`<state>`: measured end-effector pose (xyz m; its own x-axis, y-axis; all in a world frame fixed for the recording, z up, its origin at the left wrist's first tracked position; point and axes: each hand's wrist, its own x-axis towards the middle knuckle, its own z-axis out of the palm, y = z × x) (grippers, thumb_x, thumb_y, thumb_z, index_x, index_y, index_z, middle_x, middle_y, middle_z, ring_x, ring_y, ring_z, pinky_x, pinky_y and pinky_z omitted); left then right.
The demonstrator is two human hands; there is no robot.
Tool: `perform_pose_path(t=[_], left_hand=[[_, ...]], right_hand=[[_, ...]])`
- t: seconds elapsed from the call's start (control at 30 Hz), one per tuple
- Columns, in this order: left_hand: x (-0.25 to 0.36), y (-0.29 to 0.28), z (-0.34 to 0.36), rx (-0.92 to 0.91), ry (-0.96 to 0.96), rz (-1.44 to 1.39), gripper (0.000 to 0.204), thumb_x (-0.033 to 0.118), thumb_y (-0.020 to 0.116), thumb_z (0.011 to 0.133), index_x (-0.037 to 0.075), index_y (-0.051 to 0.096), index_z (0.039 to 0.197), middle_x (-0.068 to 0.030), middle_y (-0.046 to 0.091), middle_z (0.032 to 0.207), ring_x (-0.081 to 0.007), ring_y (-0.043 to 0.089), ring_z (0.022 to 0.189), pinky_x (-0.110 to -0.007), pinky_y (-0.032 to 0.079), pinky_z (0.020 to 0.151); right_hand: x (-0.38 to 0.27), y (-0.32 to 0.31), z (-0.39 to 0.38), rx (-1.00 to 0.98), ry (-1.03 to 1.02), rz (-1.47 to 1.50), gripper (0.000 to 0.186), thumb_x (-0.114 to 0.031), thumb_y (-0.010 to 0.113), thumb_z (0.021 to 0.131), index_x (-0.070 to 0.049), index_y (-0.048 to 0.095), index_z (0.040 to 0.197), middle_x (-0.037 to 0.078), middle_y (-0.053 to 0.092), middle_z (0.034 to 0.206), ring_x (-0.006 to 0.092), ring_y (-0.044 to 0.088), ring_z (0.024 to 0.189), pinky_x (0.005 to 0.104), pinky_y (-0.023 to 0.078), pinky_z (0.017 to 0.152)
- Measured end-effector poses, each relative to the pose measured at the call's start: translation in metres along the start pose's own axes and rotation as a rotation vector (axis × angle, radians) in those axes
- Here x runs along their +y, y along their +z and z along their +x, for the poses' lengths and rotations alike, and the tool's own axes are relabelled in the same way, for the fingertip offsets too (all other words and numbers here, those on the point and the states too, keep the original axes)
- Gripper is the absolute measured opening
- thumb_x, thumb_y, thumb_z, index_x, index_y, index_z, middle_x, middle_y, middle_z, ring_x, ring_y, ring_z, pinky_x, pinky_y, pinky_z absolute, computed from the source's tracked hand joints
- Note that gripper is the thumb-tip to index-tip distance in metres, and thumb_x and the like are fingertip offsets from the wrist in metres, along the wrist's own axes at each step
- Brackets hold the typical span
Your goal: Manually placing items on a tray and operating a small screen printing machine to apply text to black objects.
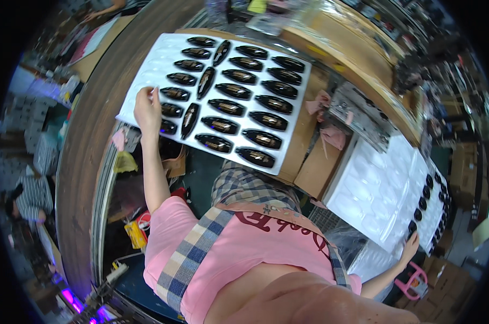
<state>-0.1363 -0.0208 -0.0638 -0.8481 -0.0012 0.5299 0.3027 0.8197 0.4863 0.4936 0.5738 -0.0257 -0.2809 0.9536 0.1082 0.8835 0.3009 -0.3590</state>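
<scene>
A white moulded tray lies before me, holding several glossy black oval pieces with small gold markings, most lying crosswise and a few lengthwise. My left hand is over the tray's bare left part, fingers curled and pressed together; what is between them, if anything, is too small to make out. At the lower right, my right hand has its fingertips closed on a black oval piece at a second white tray, which has rows of similar dark pieces along its right side.
A cardboard sheet, metal fixture and pink cloths sit between the trays. A wooden ledge curves along the left. Co-workers appear at the far left and top left. Cardboard boxes stand at the right.
</scene>
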Motion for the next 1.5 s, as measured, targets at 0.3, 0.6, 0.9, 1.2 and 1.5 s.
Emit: perform_pose_path(t=[0.3, 0.6, 0.9, 1.2, 1.5], left_hand=[[0.285, 0.102, 0.006, -0.763, 0.518, -0.740, 0.030, 0.028, 0.051, 0.082, 0.003, 0.057, 0.098, -0.0116, 0.060, 0.093, -0.0281, 0.056, 0.089, -0.034, 0.043, 0.077], [0.305, 0.134, 0.042, -0.951, 0.256, -1.210, 0.024, 0.021, 0.054, 0.082, 0.002, 0.061, 0.096, -0.0029, 0.061, 0.085, -0.0118, 0.055, 0.078, -0.026, 0.043, 0.070], [0.085, 0.109, 0.149, -0.609, 0.065, -0.785, 0.028, 0.027, 0.058, 0.081, 0.002, 0.063, 0.094, -0.0016, 0.061, 0.084, -0.0079, 0.055, 0.076, -0.021, 0.043, 0.070], [-0.102, 0.134, 0.234, -0.199, -0.401, -0.210, 0.029, 0.037, 0.064, 0.071, 0.009, 0.068, 0.080, -0.0038, 0.063, 0.066, -0.0131, 0.059, 0.065, -0.027, 0.045, 0.065], [-0.131, 0.178, 0.259, -0.321, -0.536, 0.033, 0.030, 0.038, 0.065, 0.069, 0.010, 0.068, 0.081, -0.0097, 0.064, 0.084, -0.0248, 0.060, 0.085, -0.035, 0.046, 0.076]], right_hand=[[-0.271, 0.043, -0.017, -0.121, -0.485, 0.691, 0.041, -0.008, 0.061, 0.078, -0.002, 0.044, 0.115, 0.009, 0.040, 0.126, 0.0159, 0.053, 0.094, 0.0239, 0.043, 0.079], [-0.409, 0.100, -0.021, -0.165, -0.864, 0.576, 0.037, -0.027, 0.068, 0.072, 0.000, 0.057, 0.096, 0.007, 0.060, 0.080, 0.0172, 0.055, 0.073, 0.0273, 0.043, 0.068], [-0.398, 0.087, -0.045, -0.183, -0.891, 0.342, 0.040, -0.020, 0.061, 0.078, 0.005, 0.050, 0.107, 0.016, 0.054, 0.105, 0.0220, 0.050, 0.097, 0.0311, 0.036, 0.085], [-0.164, 0.044, 0.043, 0.258, -0.403, -0.170, 0.058, -0.037, 0.051, 0.084, 0.006, 0.037, 0.121, 0.024, 0.034, 0.127, 0.0338, 0.029, 0.121, 0.0378, 0.022, 0.099], [0.004, 0.026, 0.042, 0.025, 0.114, -0.170, 0.063, -0.047, 0.051, 0.079, 0.005, 0.045, 0.114, 0.022, 0.054, 0.103, 0.0311, 0.053, 0.093, 0.0342, 0.038, 0.085]])
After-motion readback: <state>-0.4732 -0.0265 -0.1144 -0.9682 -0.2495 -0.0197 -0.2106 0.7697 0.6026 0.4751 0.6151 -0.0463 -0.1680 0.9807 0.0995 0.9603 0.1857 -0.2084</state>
